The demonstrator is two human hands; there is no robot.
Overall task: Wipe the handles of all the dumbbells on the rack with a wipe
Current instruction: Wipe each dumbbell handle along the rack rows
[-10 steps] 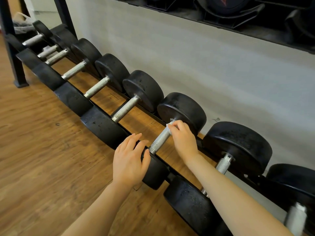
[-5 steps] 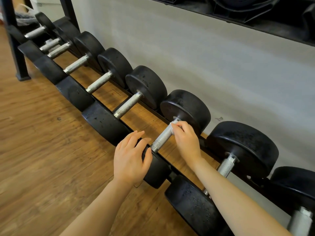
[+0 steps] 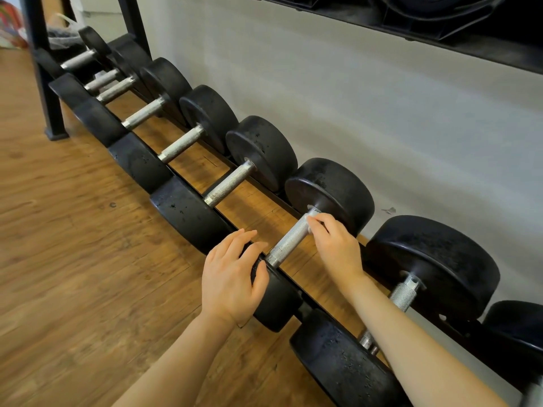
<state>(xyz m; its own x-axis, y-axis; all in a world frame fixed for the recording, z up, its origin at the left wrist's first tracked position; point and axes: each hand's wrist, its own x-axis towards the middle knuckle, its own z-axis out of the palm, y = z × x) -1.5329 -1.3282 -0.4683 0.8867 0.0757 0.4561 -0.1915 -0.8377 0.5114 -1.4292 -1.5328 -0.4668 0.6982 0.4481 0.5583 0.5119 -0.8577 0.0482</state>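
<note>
At handle's far end (image 3: 293,237), right hand (image 3: 338,248) grip holding wipe (image 3: 312,216), left hand (image 3: 232,277) flat

You will find nothing legible here: no weight numbers, brand marks or labels can be read on the black heads of the dumbbells (image 3: 261,154), near or far, nor on their knurled handles. The dark equipment on the upper shelf (image 3: 440,27) at the far right shows no readable lettering either.
</note>
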